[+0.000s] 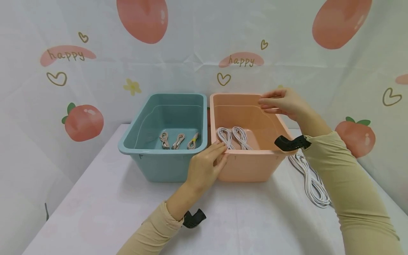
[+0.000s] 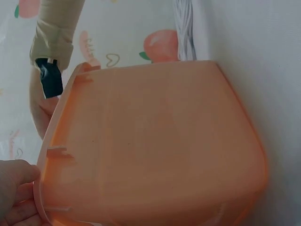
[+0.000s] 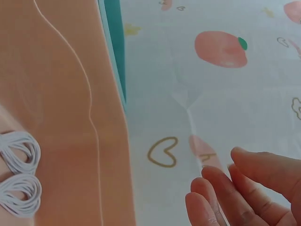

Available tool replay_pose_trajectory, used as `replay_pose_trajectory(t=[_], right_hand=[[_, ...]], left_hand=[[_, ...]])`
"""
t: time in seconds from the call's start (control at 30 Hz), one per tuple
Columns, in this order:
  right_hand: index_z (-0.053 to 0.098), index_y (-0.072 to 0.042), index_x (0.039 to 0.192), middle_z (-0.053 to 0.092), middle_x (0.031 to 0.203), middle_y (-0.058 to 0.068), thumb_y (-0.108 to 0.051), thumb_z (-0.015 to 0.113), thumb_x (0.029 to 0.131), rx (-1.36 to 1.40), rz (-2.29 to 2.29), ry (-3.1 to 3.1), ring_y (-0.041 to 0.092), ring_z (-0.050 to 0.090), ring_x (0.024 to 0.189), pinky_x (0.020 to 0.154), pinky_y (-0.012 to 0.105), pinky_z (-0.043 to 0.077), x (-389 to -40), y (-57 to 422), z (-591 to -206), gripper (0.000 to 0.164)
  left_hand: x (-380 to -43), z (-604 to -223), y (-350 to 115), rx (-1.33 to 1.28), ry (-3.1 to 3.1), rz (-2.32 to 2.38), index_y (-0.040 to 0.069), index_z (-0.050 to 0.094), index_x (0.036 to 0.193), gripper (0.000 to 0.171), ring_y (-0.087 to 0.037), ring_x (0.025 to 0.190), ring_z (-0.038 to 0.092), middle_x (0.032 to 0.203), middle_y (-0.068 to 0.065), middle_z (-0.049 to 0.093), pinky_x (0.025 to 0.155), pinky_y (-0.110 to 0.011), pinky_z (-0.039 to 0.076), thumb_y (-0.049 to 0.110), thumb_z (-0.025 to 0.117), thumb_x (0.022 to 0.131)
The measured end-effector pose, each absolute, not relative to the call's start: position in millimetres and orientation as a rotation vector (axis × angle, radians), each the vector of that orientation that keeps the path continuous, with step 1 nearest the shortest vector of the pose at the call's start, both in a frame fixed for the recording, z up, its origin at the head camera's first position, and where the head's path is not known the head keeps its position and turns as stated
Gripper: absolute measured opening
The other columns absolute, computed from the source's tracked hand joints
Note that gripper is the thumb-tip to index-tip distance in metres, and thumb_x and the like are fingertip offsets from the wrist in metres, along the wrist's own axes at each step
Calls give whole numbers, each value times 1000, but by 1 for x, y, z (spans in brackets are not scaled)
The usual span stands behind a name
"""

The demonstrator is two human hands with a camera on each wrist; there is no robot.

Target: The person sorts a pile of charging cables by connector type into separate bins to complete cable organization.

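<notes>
My left hand (image 1: 205,164) holds the front left corner of the orange bin (image 1: 248,166), fingers over its rim and thumb on the outside. In the left wrist view, the thumb and fingers lie at the rim. Two white cable coils (image 1: 241,137) rest on the bin floor toward the left; the left hand partly hides one. Above the bin's right back rim, my right hand (image 1: 285,102) hangs with loosely bent fingers and nothing between them. The right wrist view shows those fingers apart, beside both coils (image 3: 19,195).
Left of the orange bin stands a blue-green bin (image 1: 165,164) with three small cable bundles (image 1: 178,141) inside. Long white cables (image 1: 313,186) lie on the table at the right, partly behind the right arm. A printed cloth (image 1: 191,42) hangs behind.
</notes>
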State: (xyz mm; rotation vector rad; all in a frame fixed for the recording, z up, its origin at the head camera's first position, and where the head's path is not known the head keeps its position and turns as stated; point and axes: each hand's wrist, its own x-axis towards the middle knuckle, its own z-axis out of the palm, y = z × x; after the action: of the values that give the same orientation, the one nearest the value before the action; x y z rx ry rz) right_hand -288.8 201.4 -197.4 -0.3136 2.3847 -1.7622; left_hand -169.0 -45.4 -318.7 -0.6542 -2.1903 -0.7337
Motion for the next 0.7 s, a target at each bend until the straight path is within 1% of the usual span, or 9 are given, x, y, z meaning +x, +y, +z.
replay_pose_trajectory(t=[0.23,0.43,0.53,0.7], right_hand=[[64,-21,89,69,83,-15,-17,63,88,-289,-1705,2421,2,67,79,73,17,56,-275,218,-200,5],[67,-26,86,70,85,-16,-15,62,89,-282,-1709,2415,2,67,83,75,17,56,-264,235,-208,12],[66,-27,88,69,87,-17,-17,61,90,-280,-1709,2436,1,66,84,76,18,56,-259,245,-212,12],[66,-29,86,69,87,-19,-16,60,90,-252,-1732,2479,-1,66,83,74,17,56,-251,263,-221,15]], left_hand=[[-169,-318,-46,-661,-2181,-740,7,73,102,21,-17,105,67,107,-7,72,81,-28,56,15,69,83],[-169,-319,-45,-665,-2178,-742,7,73,103,22,-17,105,67,108,-6,71,81,-29,56,17,69,84],[-169,-319,-45,-665,-2179,-741,7,72,103,22,-17,105,67,108,-6,71,82,-29,56,17,69,84],[-170,-319,-45,-663,-2181,-746,7,72,104,22,-17,105,67,108,-6,71,83,-29,56,16,68,84]])
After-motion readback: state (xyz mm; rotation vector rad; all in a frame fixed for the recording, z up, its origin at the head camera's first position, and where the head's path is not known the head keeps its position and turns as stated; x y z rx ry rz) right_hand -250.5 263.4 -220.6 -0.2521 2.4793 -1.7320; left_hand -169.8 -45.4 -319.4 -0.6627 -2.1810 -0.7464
